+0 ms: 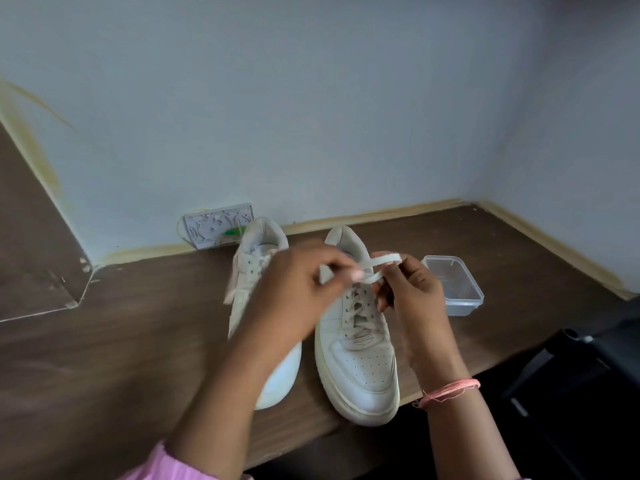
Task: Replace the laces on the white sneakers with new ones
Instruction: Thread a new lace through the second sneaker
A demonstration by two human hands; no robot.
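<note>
Two white sneakers stand side by side on the brown table, toes toward me. The right sneaker (360, 368) is laced up its front. The left sneaker (258, 271) is partly hidden behind my left hand (294, 292). Both hands hover over the right sneaker's top eyelets. My left hand pinches one end of a flat white lace (381, 263), and my right hand (415, 289) holds a loop of the same lace. The hands are a little blurred.
A clear plastic container (453, 285) sits to the right of the sneakers. A wall socket plate (216, 225) sits low on the wall behind the left sneaker. The table edge (485, 368) drops off at front right, by a dark chair (588, 358).
</note>
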